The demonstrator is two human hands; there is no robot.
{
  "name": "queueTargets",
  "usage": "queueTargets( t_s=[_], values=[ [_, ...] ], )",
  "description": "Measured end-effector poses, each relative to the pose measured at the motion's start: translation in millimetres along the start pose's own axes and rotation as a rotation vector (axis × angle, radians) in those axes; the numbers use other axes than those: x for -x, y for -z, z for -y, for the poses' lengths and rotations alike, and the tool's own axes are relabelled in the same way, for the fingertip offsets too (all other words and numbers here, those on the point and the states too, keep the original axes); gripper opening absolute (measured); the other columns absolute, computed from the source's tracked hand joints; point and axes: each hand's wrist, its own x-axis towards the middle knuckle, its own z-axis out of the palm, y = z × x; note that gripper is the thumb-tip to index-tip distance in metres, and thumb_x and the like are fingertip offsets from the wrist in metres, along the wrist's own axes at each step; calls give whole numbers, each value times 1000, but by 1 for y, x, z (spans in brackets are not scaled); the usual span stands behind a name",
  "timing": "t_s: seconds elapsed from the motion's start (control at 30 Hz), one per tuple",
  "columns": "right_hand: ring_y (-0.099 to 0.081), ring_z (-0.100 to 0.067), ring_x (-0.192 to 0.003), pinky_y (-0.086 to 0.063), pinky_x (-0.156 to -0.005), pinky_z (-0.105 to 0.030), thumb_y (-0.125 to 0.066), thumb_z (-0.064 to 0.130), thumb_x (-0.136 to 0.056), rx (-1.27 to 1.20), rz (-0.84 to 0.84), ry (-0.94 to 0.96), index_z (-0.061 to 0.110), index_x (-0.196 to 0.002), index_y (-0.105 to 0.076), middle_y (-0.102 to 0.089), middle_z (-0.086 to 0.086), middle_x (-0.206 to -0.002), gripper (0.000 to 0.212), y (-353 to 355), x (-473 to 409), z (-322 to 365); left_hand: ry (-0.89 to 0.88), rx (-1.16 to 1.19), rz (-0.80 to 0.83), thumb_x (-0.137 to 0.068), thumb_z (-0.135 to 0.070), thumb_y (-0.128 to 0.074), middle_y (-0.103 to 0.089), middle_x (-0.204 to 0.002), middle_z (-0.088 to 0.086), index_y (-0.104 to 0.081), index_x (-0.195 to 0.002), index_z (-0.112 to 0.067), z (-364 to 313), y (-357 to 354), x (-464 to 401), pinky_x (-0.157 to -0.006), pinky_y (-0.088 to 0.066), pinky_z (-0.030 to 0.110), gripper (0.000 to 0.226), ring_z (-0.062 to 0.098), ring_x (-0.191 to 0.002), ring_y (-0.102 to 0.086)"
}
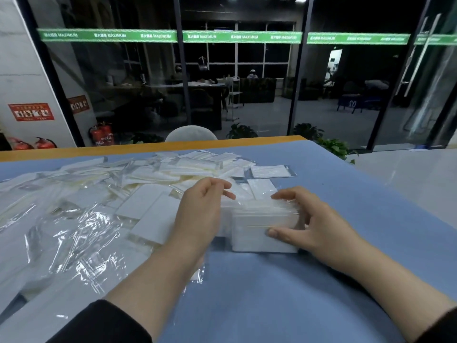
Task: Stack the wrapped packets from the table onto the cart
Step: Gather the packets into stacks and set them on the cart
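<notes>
The person is wearing dark, black-looking long sleeves, pushed back so both forearms are showing bare from roughly the elbow down. The left hand [201,209] and right hand [319,226] are showing bare, with short, unpainted nails; no rings, watch or gloves are showing.

Green band [170,35] across the glass wall: "MAXIMUM" repeated (some instances mirrored). Dark stool [351,103] beyond the glass: "02", seen reversed. Red wall sign [31,112]: unreadable.

The left hand [201,209] hides the left end of the stack of packets [264,226]. Loose packets [61,219] run off the left edge, blurred.
</notes>
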Motion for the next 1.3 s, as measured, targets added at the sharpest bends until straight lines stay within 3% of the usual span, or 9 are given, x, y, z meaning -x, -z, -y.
queueTargets(
  t_s=[0.13, 0.27, 0.4, 0.47, 0.6, 0.83, 1.0, 1.13, 1.3],
  values=[
    [-50, 16, -99, -34, -82, -3, -85, 33, -78, -39, 33, 27, 49, -120, -49, -47, 38, -118, 57, -5, 1, 2, -17, -11, 166, -104, -49, -45, -74, -100, -11, -72, -96, -26, -1, -12, 11, -84, -44, 22, 36, 5, -98, -61],
    [-53, 10, -101, -40, -86, -11, -84, 37, -78, -56, 34, -4, 54, -123, -46, -46, 37, -123, 61, -2, 0, -1, -59, 38, -24, -101, -21, -56, -73, -97, -10, -66, -99, -30, -1, -11, 6, -72, -42, 16, 13, 2, -89, -60],
    [-51, 12, -101, -36, -82, -8, -84, 34, -79, 3, 65, 22, 46, -118, -54, -49, 38, -114, 51, -1, -1, 0, 8, 64, 68, -101, -16, -53, -75, -91, -15, -71, -95, -24, 2, -9, 7, -76, -44, 24, 21, 8, -90, -62],
    [-52, 10, -94, -37, -79, -6, -83, 32, -79, -13, 23, 10, 49, -117, -53, -50, 40, -108, 51, -1, -1, 0, -24, 69, 49, -106, -31, -48, -71, -85, -21, -71, -92, -23, -2, -10, 11, -73, -43, 23, 28, 2, -82, -59],
    [-55, 1, -86, -40, -77, -6, -80, 26, -83, -10, -22, -31, 49, -111, -58, -56, 35, -105, 42, 2, -3, -6, -208, -64, 32, -104, -39, -51, -49, -60, -7, -54, -71, -14, -5, -5, 10, -57, -33, 26, 42, 11, -61, -42],
    [-58, -1, -76, -43, -70, -12, -75, 11, -85, -70, -56, -16, 33, -91, -68, -67, 21, -87, 23, 6, -4, -3, -300, -135, 53, -99, -20, -63, -70, -83, -9, -71, -87, -19, -6, 6, 7, -70, -45, 14, 15, -1, -74, -57],
    [-54, -1, -67, -41, -64, -12, -74, 13, -86, -110, -58, -50, 30, -89, -68, -66, 17, -78, 18, 8, -5, -4, -237, 69, -109, -101, -19, -61, -74, -87, -1, -71, -91, -19, 0, 9, -2, -87, -58, 44, 15, 22, -88, -69],
    [-53, -1, -68, -42, -63, -13, -72, 12, -84, -86, -89, -67, 32, -86, -67, -65, 17, -77, 20, 11, -4, -3, -194, 229, -349, -106, -20, -53, -73, -91, -6, -66, -99, -20, -3, 18, -10, -78, -60, 34, 15, 8, -81, -68],
    [-56, -4, -75, -41, -67, -12, -73, 3, -82, -131, -84, -13, 28, -84, -68, -65, 15, -85, 25, 13, -2, 4, -177, 282, -464, -108, -21, -46, -71, -100, -4, -61, -105, -23, 1, 21, -16, -71, -59, 28, 15, 14, -90, -68]
  ],
)
